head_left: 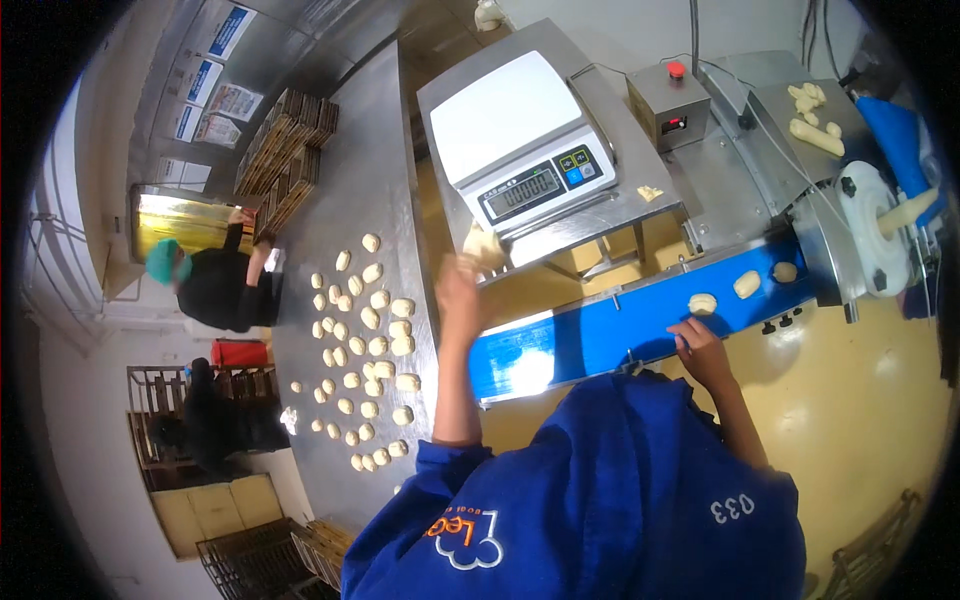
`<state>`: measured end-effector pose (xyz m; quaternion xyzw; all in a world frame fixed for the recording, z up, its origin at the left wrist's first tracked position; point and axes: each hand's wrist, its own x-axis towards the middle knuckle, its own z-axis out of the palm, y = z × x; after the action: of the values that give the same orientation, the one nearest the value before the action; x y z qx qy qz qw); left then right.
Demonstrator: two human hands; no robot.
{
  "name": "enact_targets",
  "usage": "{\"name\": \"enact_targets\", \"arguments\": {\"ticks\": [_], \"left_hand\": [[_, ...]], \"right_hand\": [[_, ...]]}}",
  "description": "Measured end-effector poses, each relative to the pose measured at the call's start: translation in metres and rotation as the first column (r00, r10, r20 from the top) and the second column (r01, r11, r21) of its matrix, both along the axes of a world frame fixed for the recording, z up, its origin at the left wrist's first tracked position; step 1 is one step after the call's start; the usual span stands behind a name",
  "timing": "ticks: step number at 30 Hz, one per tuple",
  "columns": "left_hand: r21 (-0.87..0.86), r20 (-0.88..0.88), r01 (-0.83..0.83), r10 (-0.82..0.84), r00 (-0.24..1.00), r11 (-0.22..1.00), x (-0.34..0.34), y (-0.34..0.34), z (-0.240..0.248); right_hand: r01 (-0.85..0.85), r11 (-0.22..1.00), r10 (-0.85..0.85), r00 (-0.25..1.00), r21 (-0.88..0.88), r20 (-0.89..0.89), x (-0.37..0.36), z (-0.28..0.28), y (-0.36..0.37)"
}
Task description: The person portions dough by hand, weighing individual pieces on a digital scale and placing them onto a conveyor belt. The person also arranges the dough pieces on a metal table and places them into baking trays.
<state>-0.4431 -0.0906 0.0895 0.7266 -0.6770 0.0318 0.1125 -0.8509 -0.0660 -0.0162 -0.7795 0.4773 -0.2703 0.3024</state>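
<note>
Dough (484,250) was pinched in the blurred fingers of the left hand (460,298), raised just beyond the left end of the belt (610,338), its forearm running nearly straight up from a blue smock (600,480). The other arm bent inward, and the right hand (705,355) hung over the belt's near edge with fingers loosely parted, tips just beside a roll (702,304); whether they touched it could not be told. Two more rolls (747,285) lay farther right along the belt, toward the machine (872,225) at its end.

Beyond the belt, a steel stand (635,165) bore a white scale (505,110) and a scrap (650,193). Left of the belt stretched a steel table (350,190), scattered with rolls. Farther left, past that table, stood a person in a green cap (220,285), near stacked boards (290,145), and a second person (215,420) in dark clothes.

A gap parted the belt from the table, and the left forearm crossed it in view. The smock came close to the belt's near edge; yellow floor (820,390) opened out on the belt's near side, to the right.
</note>
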Motion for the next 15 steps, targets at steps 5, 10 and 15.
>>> {"name": "enact_targets", "arguments": {"ticks": [5,10,15], "left_hand": [[-0.023,-0.459,0.05,-0.055,0.887,0.998,-0.004,0.018,0.032],[-0.675,-0.294,-0.186,-0.029,0.955,0.714,-0.008,0.009,0.06],[-0.082,-0.14,-0.002,-0.01,0.99,0.997,-0.015,0.0,-0.019]], "right_hand": [[0.141,0.989,-0.139,0.989,0.043,-0.043,0.009,0.02,0.026],[0.116,0.993,-0.114,0.99,0.025,-0.085,0.04,0.017,0.045],[-0.045,0.998,0.05,0.992,0.039,-0.113,0.072,0.01,0.059]]}}
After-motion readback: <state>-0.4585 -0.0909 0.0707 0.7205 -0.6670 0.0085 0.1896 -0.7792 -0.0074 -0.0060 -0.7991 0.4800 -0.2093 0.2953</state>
